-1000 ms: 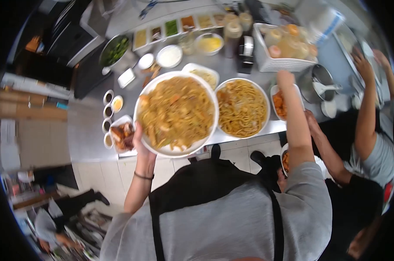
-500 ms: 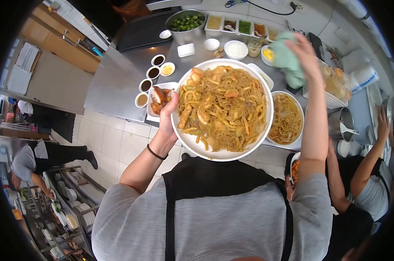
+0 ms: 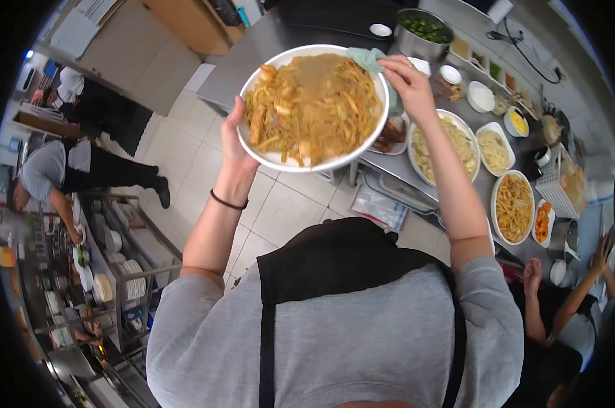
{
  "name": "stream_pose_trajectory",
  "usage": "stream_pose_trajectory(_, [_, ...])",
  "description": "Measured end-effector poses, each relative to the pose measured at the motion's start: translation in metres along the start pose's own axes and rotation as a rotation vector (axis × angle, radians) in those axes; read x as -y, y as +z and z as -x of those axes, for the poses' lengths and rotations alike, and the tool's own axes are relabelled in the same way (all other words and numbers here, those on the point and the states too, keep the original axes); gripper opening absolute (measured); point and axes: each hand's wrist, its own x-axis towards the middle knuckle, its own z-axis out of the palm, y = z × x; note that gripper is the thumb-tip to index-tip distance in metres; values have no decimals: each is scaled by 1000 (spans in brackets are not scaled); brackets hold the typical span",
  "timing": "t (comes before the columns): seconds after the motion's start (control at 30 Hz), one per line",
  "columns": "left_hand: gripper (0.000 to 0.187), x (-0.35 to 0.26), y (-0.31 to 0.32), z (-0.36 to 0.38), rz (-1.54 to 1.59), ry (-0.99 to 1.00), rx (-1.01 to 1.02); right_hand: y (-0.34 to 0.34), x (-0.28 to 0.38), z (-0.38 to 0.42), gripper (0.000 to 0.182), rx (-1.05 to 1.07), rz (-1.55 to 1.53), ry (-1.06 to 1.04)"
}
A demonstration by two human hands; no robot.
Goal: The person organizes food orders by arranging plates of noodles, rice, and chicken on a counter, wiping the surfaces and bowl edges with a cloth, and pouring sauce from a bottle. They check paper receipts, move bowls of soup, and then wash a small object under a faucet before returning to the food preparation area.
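Up above the tiled floor, the left hand [image 3: 238,144] grips the rim of the noodle plate [image 3: 313,109]. The right hand [image 3: 409,87] pinches a green cloth [image 3: 366,59] against its opposite edge, near the steel counter [image 3: 253,51].

Tiled floor [image 3: 188,156], steel counter [image 3: 243,51], possibly a door [image 3: 134,58]

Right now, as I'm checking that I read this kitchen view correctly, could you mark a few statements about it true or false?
1. The left hand grips the plate of noodles at its edge. True.
2. The right hand holds a spoon. False: it holds a green cloth at the plate's rim.
3. The metal pot has green food in it. True.
4. A dark band circles the right wrist. False: the band is on the left.
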Motion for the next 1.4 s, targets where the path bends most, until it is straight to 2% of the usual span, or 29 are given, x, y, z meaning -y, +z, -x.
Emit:
stream_pose_trajectory(0.07, [47,-2,-8,-16,1,105,-10,25,-4,7,17,-302,58,45])
stream_pose_trajectory(0.13, [46,7,-6,-21,15,259,-77,49,4,20,18,-459,19,91])
stream_pose_trajectory(0.2, [48,7,-15,-30,-14,299,-114,87,2,26,18,-589,-15,103])
stream_pose_trajectory(0.27, [47,7,-21,-34,-18,405,-182,118,17,30,18,-564,-6,128])
stream_pose_trajectory(0.3, [48,4,-17,-36,-44,426,-173,134,3,28,18,-578,8,24])
stream_pose_trajectory(0.33, [48,4,-18,-38,-43,426,-169,145,2,29,18,-585,-37,51])
stream_pose_trajectory(0.47, [48,3,-31,-47,-65,502,-166,175,4,33,18,-554,-60,74])
stream_pose_trajectory(0.57, [48,0,-38,-52,-58,517,-151,179,14,38,16,-49,-180,204])
stream_pose_trajectory(0.67, [48,-7,-59,-58,-13,456,-163,169,8,52,12,42,-62,201])
stream_pose_trajectory(0.73, [48,-9,-69,-56,5,442,-101,133,10,57,11,5,18,231])
stream_pose_trajectory(0.8, [49,-11,-81,-49,-63,406,-58,82,22,60,11,-3,26,627])
stream_pose_trajectory(0.87, [48,-12,-84,-40,-77,376,-89,30,14,67,15,-217,159,509])
stream_pose_trajectory(0.97, [49,-8,-79,-28,-109,362,-166,-60,-13,76,18,-506,381,545])
stream_pose_trajectory(1.03, [50,-8,-77,-29,-121,330,-150,-112,-2,65,23,-677,534,624])
stream_pose_trajectory(1.07, [51,-4,-75,-30,-136,320,-158,-137,-6,64,23,-697,547,623])
stream_pose_trajectory(1.13, [51,7,-62,-34,-130,278,-116,-194,-22,71,26,-827,892,574])
stream_pose_trajectory(1.17, [51,15,-54,-37,-129,254,-95,-221,-31,75,26,-842,901,573])
stream_pose_trajectory(1.23, [51,32,-37,-44,-137,239,-76,-267,-47,90,26,-834,1273,384])
stream_pose_trajectory(1.27, [51,41,-28,-48,-145,231,-70,-287,-53,102,26,-843,1276,383])
stream_pose_trajectory(1.33, [51,58,-5,-57,-147,222,-70,-331,-68,126,22,-654,1474,431])
stream_pose_trajectory(1.4, [51,78,20,-70,-164,197,-73,-377,-97,162,20,-395,1528,684])
